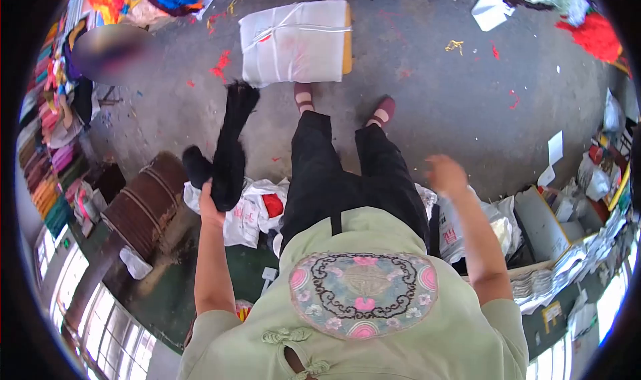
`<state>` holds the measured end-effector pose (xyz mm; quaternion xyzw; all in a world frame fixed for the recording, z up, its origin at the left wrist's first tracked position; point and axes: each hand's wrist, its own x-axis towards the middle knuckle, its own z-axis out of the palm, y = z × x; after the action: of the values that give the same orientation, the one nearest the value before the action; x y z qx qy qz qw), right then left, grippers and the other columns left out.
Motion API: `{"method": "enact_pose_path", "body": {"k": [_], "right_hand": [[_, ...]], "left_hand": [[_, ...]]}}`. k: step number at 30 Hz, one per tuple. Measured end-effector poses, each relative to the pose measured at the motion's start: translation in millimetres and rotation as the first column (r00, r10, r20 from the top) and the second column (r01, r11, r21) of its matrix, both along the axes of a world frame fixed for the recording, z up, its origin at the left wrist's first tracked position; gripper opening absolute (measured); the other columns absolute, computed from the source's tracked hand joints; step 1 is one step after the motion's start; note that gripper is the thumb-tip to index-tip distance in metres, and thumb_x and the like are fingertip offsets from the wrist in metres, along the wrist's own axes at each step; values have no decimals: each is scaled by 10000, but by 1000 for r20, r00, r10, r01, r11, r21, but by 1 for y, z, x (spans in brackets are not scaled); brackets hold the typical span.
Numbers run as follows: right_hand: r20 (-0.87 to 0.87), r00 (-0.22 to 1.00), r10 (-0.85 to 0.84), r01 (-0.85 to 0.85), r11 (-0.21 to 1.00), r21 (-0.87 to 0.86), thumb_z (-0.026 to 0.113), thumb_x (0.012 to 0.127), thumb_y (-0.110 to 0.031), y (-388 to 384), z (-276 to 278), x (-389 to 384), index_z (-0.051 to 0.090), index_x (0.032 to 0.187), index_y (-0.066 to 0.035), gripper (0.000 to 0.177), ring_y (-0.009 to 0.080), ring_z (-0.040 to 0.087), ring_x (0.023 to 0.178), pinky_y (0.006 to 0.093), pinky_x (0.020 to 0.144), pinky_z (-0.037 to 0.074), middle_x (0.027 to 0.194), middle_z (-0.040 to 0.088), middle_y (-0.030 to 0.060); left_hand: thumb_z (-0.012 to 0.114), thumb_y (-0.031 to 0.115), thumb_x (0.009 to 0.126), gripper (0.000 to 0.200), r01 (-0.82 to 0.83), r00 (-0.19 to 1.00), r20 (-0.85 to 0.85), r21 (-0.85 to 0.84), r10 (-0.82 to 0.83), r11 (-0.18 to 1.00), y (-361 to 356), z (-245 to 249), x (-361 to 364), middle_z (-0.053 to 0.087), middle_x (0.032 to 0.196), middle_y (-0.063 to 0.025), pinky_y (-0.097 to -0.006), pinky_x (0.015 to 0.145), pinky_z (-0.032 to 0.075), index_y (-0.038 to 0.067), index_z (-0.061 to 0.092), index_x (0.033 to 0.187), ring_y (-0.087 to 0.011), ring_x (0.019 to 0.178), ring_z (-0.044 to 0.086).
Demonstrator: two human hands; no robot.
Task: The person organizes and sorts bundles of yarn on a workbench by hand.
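Observation:
My left hand (211,205) is closed around a hank of black yarn (230,146). Its long, frayed end points away from me toward the wrapped bundle, and a shorter rounded part sticks out to the left of my fingers. My right hand (447,175) hangs in the air to the right of my legs, somewhat blurred, with loosely parted fingers and nothing visible in it. On the floor just past my feet lies a bundle wrapped in white plastic (294,43), tied crosswise with string, with a yellowish side showing at the right.
White printed bags (242,221) lie by my legs on the left, others (487,223) on the right. A brown ribbed drum (145,203) stands at left, before stacked coloured yarn (50,180). An open box (544,223) is at right. Red scraps (220,63) litter the floor.

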<state>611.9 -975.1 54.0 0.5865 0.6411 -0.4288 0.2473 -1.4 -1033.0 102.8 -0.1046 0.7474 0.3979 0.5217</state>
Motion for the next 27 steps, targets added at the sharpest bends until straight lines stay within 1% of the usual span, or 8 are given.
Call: {"method": "enact_pose_path", "body": {"k": [1, 4, 10, 13, 16, 17, 21, 27], "right_hand": [[180, 981, 67, -56, 996, -65, 672, 830, -288, -3, -28, 27, 588, 1175, -111, 396, 316, 612, 1066, 441, 881, 500, 1191, 596, 151], [98, 880, -464, 473, 876, -96, 696, 799, -289, 29, -76, 56, 580, 1182, -84, 450, 334, 611, 1054, 425, 873, 501, 1133, 624, 158], [-99, 923, -371, 382, 913, 144, 647, 831, -221, 141, -158, -70, 576, 1187, -68, 394, 311, 562, 1136, 421, 935, 462, 1184, 612, 138], [-109, 989, -100, 137, 899, 417, 657, 819, -216, 203, -189, -189, 566, 1201, -73, 418, 351, 539, 1133, 442, 960, 443, 1216, 578, 156], [-130, 991, 30, 50, 818, 573, 667, 803, -192, 265, -222, -285, 530, 1248, -92, 477, 381, 518, 1130, 467, 966, 444, 1237, 547, 159], [-97, 994, 51, 15, 811, 584, 678, 796, -190, 284, -231, -313, 518, 1262, -116, 498, 365, 508, 1154, 467, 965, 448, 1264, 529, 143], [59, 991, 116, -130, 865, 485, 626, 830, -166, 329, -239, -387, 468, 1299, -204, 496, 319, 485, 1214, 517, 970, 434, 1348, 470, 84], [283, 954, 96, -179, 942, 283, 500, 900, -167, 319, -245, -409, 505, 1274, -201, 376, 310, 590, 1127, 579, 1017, 353, 1356, 463, 69]], "left_hand": [[632, 302, 861, 454, 4, 996, -91, -103, -14, 995, -21, -4, -12, 664, 1098, -127, -391, 884, 527, 4, 581, 1200, -262, 971, 658], [709, 293, 778, 516, 99, 967, -161, -468, -195, 878, -82, -27, -49, 669, 1056, -140, -362, 836, 529, -35, 588, 1158, -248, 914, 667], [691, 293, 781, 528, 648, 673, 163, -601, -722, 468, -89, -42, -23, 672, 1047, -157, -378, 813, 505, -36, 580, 1179, -271, 908, 655], [676, 269, 819, 503, 799, 533, 187, -430, -825, 419, -221, -122, -97, 680, 1052, -143, -367, 772, 511, -34, 564, 1205, -242, 914, 658], [659, 237, 858, 469, 630, 756, 244, -522, -607, 575, -134, -57, -86, 682, 1036, -125, -335, 734, 521, -18, 544, 1235, -220, 886, 663], [655, 229, 879, 492, 404, 914, 207, -528, -348, 747, -172, -67, -102, 676, 1044, -119, -305, 721, 529, -41, 506, 1263, -200, 872, 664], [665, 182, 883, 503, 246, 967, 179, -477, -181, 844, -142, -39, -105, 655, 1106, -126, -289, 767, 525, -51, 479, 1288, -179, 893, 656], [645, 142, 894, 421, 446, 895, 213, -474, -393, 759, -135, -50, -136, 662, 1108, -108, -287, 788, 518, -22, 520, 1261, -165, 911, 652]]}}
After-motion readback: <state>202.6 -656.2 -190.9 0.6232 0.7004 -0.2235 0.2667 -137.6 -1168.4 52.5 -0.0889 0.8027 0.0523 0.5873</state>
